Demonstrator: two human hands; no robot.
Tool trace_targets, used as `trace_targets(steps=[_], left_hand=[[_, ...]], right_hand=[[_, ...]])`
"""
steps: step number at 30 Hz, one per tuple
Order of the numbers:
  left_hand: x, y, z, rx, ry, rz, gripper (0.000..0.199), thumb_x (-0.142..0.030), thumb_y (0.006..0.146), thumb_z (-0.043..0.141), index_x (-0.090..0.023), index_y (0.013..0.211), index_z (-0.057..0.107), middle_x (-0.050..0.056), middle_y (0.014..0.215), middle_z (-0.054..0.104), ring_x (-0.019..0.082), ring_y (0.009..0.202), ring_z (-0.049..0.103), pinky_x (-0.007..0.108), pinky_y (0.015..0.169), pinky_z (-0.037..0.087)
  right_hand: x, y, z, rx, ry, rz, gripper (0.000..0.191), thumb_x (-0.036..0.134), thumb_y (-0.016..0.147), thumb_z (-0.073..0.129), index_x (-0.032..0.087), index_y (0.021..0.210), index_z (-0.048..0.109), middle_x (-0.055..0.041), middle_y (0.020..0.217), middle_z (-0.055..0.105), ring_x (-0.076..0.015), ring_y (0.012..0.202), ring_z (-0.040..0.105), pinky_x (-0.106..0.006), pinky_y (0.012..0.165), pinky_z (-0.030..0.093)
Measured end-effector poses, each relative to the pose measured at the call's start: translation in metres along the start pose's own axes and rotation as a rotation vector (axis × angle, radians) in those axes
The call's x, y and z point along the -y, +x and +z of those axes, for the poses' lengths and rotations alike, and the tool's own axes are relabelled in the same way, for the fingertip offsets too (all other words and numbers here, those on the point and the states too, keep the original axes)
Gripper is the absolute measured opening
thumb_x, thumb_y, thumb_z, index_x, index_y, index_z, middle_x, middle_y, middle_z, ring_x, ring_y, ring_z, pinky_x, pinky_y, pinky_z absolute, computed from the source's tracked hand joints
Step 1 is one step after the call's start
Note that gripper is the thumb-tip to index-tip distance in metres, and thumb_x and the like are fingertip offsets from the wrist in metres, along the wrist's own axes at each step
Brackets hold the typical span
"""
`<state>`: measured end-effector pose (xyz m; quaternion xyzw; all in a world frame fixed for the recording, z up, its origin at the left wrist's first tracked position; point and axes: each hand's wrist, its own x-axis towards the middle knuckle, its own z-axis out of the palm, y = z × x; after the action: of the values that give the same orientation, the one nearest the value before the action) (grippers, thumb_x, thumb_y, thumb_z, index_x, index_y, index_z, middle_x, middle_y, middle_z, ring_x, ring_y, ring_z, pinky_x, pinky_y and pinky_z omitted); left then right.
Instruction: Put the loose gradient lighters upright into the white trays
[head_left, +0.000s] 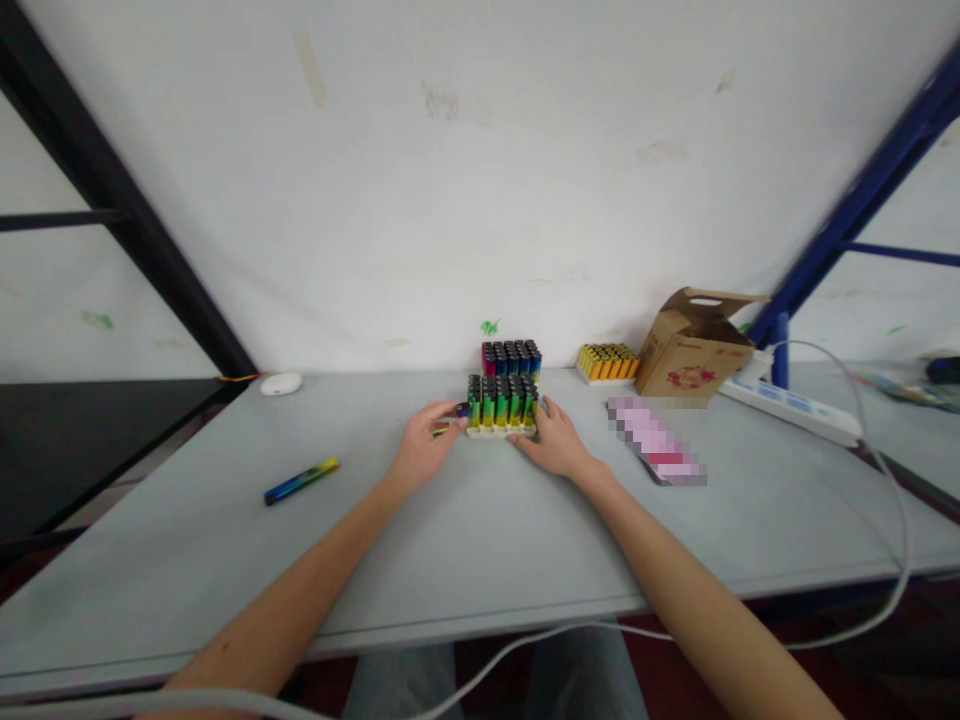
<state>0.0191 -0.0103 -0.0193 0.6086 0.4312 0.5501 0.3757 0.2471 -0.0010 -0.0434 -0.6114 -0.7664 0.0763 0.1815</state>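
Observation:
Ahead of me in the middle stands a white tray (501, 433) packed with upright green-and-yellow batteries (501, 400) with black tops. My left hand (425, 437) is at the tray's left side, its fingers closed around a dark-ended battery (463, 410); most of that battery is hidden by the fingers. My right hand (556, 440) grips the tray's right side, thumb along the front edge and fingers reaching behind the corner. Directly behind stands another block of batteries (512, 357), blue and red with black tops.
A blue-to-yellow stick (301, 481) lies at left, with a white case (281, 384) farther back. To the right are a tray of yellow batteries (609, 362), an open cardboard box (690, 355), a blurred phone (656, 440) and a power strip (795, 408). A white cable (904, 530) crosses the table's front.

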Motion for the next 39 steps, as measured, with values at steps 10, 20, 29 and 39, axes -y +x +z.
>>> trace_targets(steps=[10, 20, 29, 39], left_hand=[[0.001, -0.002, 0.001, -0.027, 0.058, -0.008, 0.019, -0.018, 0.066, 0.078, -0.021, 0.084, 0.077, 0.005, 0.092, 0.074, 0.023, 0.092, 0.064, 0.031, 0.084, 0.05], [-0.008, -0.005, 0.006, -0.04, 0.112, 0.031, 0.017, -0.02, 0.067, 0.078, -0.022, 0.081, 0.069, 0.0, 0.075, 0.07, 0.018, 0.073, 0.064, 0.026, 0.071, 0.047], [0.005, 0.0, 0.004, -0.076, 0.305, 0.157, 0.013, -0.024, 0.073, 0.074, -0.021, 0.086, 0.072, 0.001, 0.076, 0.068, 0.017, 0.067, 0.059, 0.028, 0.07, 0.047], [0.018, 0.003, -0.007, 0.03, 0.817, 0.37, 0.022, -0.031, 0.086, 0.06, -0.019, 0.101, 0.069, 0.009, 0.101, 0.066, 0.025, 0.098, 0.06, 0.04, 0.092, 0.047]], right_hand=[[0.0, -0.001, -0.002, -0.013, -0.002, -0.023, 0.073, 0.051, 0.088, 0.052, 0.012, 0.146, 0.032, -0.02, 0.149, 0.037, -0.0328, 0.139, 0.032, -0.044, 0.112, 0.028], [0.002, -0.001, -0.005, 0.004, -0.019, -0.024, 0.069, 0.051, 0.088, 0.052, 0.01, 0.142, 0.037, -0.0205, 0.145, 0.042, -0.0325, 0.136, 0.036, -0.042, 0.111, 0.029], [0.005, -0.002, -0.009, 0.027, -0.029, -0.021, 0.069, 0.05, 0.089, 0.051, 0.007, 0.142, 0.037, -0.0221, 0.145, 0.041, -0.0324, 0.134, 0.038, -0.041, 0.112, 0.028], [0.004, -0.001, -0.009, 0.048, -0.054, -0.025, 0.071, 0.05, 0.09, 0.05, 0.005, 0.143, 0.036, -0.0227, 0.148, 0.038, -0.0316, 0.138, 0.034, -0.04, 0.113, 0.026]])
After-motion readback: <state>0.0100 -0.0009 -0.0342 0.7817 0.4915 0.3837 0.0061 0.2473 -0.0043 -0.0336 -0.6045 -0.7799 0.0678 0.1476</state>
